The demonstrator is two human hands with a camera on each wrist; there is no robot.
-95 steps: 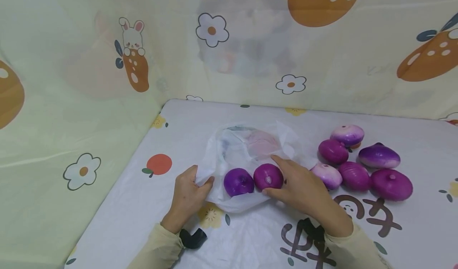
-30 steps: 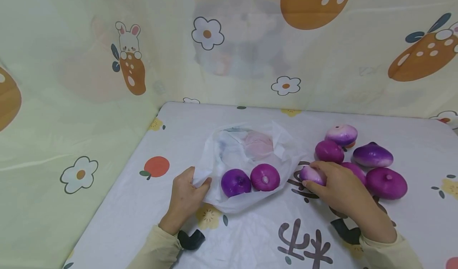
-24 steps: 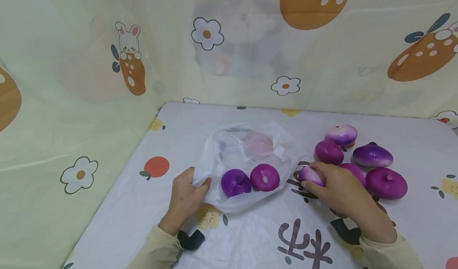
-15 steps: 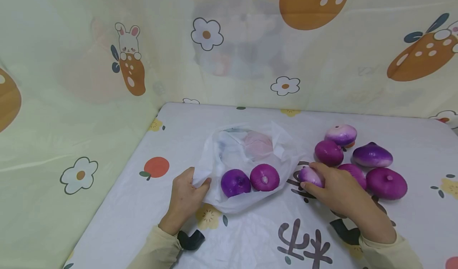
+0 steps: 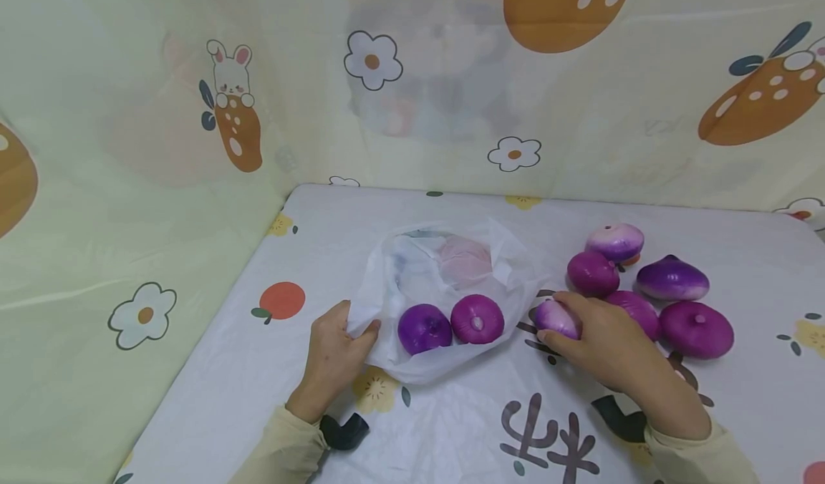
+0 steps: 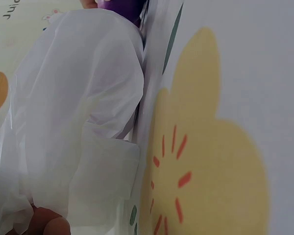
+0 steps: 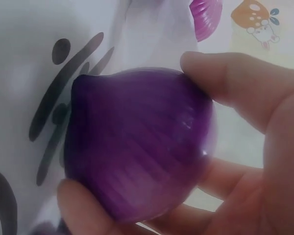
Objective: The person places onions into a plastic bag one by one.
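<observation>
My left hand (image 5: 338, 348) pinches the left edge of a thin white plastic bag (image 5: 412, 373), its mouth spread toward me. Two purple onions show in the bag's mouth: a darker one (image 5: 424, 328) and a redder one (image 5: 478, 318); a pinkish round shape (image 5: 465, 262) shows through the film behind them. My right hand (image 5: 609, 341) grips a small purple-and-white onion (image 5: 557, 318) just right of the bag. In the right wrist view the thumb and fingers wrap around this onion (image 6: 120, 7) from both sides.
Several more onions lie in a cluster at the right, among them a wide magenta one (image 5: 696, 330) and a dark purple one (image 5: 672, 278). The table cloth (image 5: 341, 219) is white with printed fruit and flowers. Patterned curtains (image 5: 438, 112) stand at the back and left.
Since the earliest frame, my right hand has left the redder onion in the bag and taken hold of the purple-and-white onion, lately shifting it slightly left. The left hand keeps its hold.
</observation>
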